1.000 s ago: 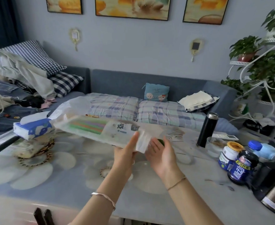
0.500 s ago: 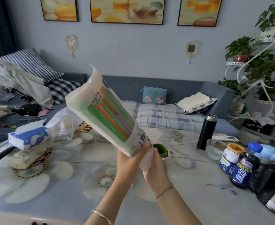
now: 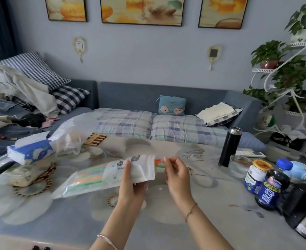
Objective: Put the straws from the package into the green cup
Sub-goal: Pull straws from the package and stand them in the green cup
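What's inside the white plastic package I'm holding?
Coloured straws, green, orange and purple, show through the white plastic package; orange and green tips poke out its open end. The printed label hides their middles.

The straw package (image 3: 101,175), a long pouch of translucent white plastic with dark print near its mouth, is held almost level above the table, its closed end pointing toward eight o'clock and its open mouth toward three o'clock. Green, orange and purple straws (image 3: 87,175) are seen through its wall. A few straw ends (image 3: 158,164), orange and green, are drawn out at the mouth. The green cup cannot be made out.
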`<state>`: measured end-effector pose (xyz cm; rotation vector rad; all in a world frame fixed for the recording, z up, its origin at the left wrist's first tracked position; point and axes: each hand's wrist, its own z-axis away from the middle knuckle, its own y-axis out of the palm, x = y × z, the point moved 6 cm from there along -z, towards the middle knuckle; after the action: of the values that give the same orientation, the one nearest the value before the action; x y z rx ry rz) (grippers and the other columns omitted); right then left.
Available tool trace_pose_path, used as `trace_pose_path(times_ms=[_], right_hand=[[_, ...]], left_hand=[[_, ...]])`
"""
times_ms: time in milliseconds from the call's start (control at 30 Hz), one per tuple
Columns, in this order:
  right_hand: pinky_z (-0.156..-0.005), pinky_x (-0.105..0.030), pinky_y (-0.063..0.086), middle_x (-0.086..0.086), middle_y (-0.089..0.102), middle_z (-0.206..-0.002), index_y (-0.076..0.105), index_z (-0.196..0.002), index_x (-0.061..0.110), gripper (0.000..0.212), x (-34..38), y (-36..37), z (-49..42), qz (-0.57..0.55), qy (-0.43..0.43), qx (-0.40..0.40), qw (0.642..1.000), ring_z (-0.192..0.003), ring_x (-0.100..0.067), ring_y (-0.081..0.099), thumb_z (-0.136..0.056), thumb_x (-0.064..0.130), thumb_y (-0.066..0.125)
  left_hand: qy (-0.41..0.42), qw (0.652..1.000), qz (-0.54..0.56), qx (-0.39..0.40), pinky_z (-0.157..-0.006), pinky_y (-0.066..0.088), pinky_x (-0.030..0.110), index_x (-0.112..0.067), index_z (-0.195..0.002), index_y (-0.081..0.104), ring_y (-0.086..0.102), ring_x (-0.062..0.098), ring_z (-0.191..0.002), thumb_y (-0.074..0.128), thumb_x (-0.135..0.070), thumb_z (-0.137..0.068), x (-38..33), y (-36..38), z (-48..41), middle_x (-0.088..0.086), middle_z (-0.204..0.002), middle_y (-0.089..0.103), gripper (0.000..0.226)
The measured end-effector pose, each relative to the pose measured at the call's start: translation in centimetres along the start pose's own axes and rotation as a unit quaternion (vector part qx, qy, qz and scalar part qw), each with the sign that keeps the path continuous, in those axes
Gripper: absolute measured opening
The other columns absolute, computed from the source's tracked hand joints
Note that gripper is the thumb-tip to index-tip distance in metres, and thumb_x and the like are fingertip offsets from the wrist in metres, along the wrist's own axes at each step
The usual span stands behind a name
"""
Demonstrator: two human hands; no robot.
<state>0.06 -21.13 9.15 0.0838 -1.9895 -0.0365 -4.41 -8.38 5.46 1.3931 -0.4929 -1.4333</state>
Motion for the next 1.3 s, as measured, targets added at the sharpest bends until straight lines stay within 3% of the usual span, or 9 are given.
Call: trace_pose_path(times_ms=[133, 233, 433, 533, 600, 733, 933, 1167, 1300], right_hand=[[-0.054, -0.030, 0.039, 0.009, 0.047, -0.050, 0.057, -0.073, 0.011, 0.020, 0.3, -1.9, -0.9, 0.004, -0.004, -0.016, 1.000, -0.051, -0.013, 0.042, -0.091, 0.017, 0.058], [-0.055, -0.025, 0.040, 0.009, 0.052, -0.054, 0.056, -0.083, 0.014, 0.010, 0.0, -1.2, -1.1, 0.016, 0.028, 0.003, 0.999, -0.050, -0.007, 0.047, -0.090, 0.020, 0.059], [-0.045, -0.016, 0.041, -0.004, 0.061, -0.067, 0.056, -0.089, 0.010, 0.004, -0.1, 0.6, -1.0, -0.034, 0.118, 0.087, 0.989, -0.049, -0.007, 0.053, -0.089, 0.011, 0.060], [-0.043, -0.014, 0.038, 0.000, 0.056, -0.058, 0.055, -0.082, 0.006, 0.008, 0.9, 0.2, -1.0, -0.006, 0.084, 0.104, 0.991, -0.041, -0.002, 0.048, -0.088, 0.007, 0.061], [-0.044, -0.018, 0.037, -0.002, 0.051, -0.054, 0.055, -0.081, 0.007, 0.010, 1.7, -1.1, -1.4, -0.001, 0.053, 0.076, 0.996, -0.041, -0.006, 0.044, -0.088, 0.009, 0.061], [-0.042, -0.017, 0.035, -0.001, 0.046, -0.058, 0.055, -0.088, 0.010, 0.007, 2.9, -4.3, -2.6, -0.083, 0.053, -0.034, 0.995, -0.046, -0.007, 0.040, -0.088, 0.013, 0.061], [-0.042, -0.018, 0.032, 0.000, 0.045, -0.052, 0.060, -0.077, 0.012, 0.015, 2.1, -0.9, -2.5, 0.003, 0.075, 0.061, 0.995, -0.046, -0.010, 0.039, -0.090, 0.020, 0.059], [-0.037, -0.013, 0.029, 0.010, 0.041, -0.043, 0.059, -0.073, 0.008, 0.030, 3.6, -4.8, -4.3, -0.094, 0.031, -0.090, 0.991, -0.037, -0.002, 0.037, -0.094, 0.028, 0.051], [-0.044, -0.014, 0.033, 0.008, 0.049, -0.051, 0.059, -0.072, 0.016, 0.020, 2.0, -2.1, -4.6, -0.004, 0.044, -0.003, 0.999, -0.043, -0.002, 0.044, -0.088, 0.027, 0.062]], left_hand=[[0.016, 0.999, 0.037, -0.010, -0.099, 0.046, 0.036, -0.010, -0.123, 0.057, 0.059, 0.021, -0.114, 0.062, -0.030, -0.088, -0.9, -0.9, -0.7, 0.009, -0.126, 0.062, 0.041], [-0.007, 1.000, -0.005, 0.000, -0.080, 0.048, 0.030, -0.011, -0.103, 0.062, 0.061, 0.018, -0.089, 0.061, -0.032, -0.087, 0.0, -0.5, -0.4, 0.008, -0.102, 0.066, 0.026], [-0.013, 0.996, -0.081, 0.032, -0.047, 0.052, 0.022, -0.011, -0.107, 0.061, 0.062, 0.020, -0.079, 0.058, -0.035, -0.090, 1.2, 0.3, -0.2, 0.007, -0.091, 0.067, 0.030], [-0.011, 0.997, -0.066, 0.036, -0.054, 0.055, 0.027, -0.010, -0.110, 0.061, 0.063, 0.021, -0.085, 0.059, -0.035, -0.090, 0.7, 0.3, -0.3, 0.007, -0.092, 0.071, 0.032], [-0.003, 1.000, -0.019, 0.018, -0.071, 0.055, 0.030, -0.011, -0.112, 0.060, 0.064, 0.021, -0.090, 0.061, -0.031, -0.089, -0.3, -0.1, -0.7, 0.007, -0.092, 0.073, 0.031], [0.011, 0.999, 0.031, -0.010, -0.097, 0.048, 0.035, -0.008, -0.128, 0.055, 0.060, 0.023, -0.116, 0.065, -0.028, -0.086, -1.8, -0.9, -1.5, 0.011, -0.124, 0.065, 0.047], [-0.043, 0.999, -0.007, -0.008, -0.047, 0.054, 0.023, -0.010, -0.121, 0.058, 0.061, 0.019, -0.079, 0.064, -0.032, -0.087, 1.6, 0.5, -1.0, 0.008, -0.099, 0.066, 0.041], [-0.041, 0.996, 0.079, -0.027, -0.073, 0.057, 0.035, -0.007, -0.132, 0.052, 0.062, 0.022, -0.110, 0.065, -0.025, -0.087, 0.7, 0.1, -2.4, 0.011, -0.123, 0.065, 0.050], [-0.052, 0.997, 0.056, -0.018, -0.064, 0.058, 0.027, -0.008, -0.122, 0.056, 0.065, 0.018, -0.091, 0.063, -0.023, -0.088, 2.3, 1.3, -2.2, 0.008, -0.102, 0.068, 0.038]])
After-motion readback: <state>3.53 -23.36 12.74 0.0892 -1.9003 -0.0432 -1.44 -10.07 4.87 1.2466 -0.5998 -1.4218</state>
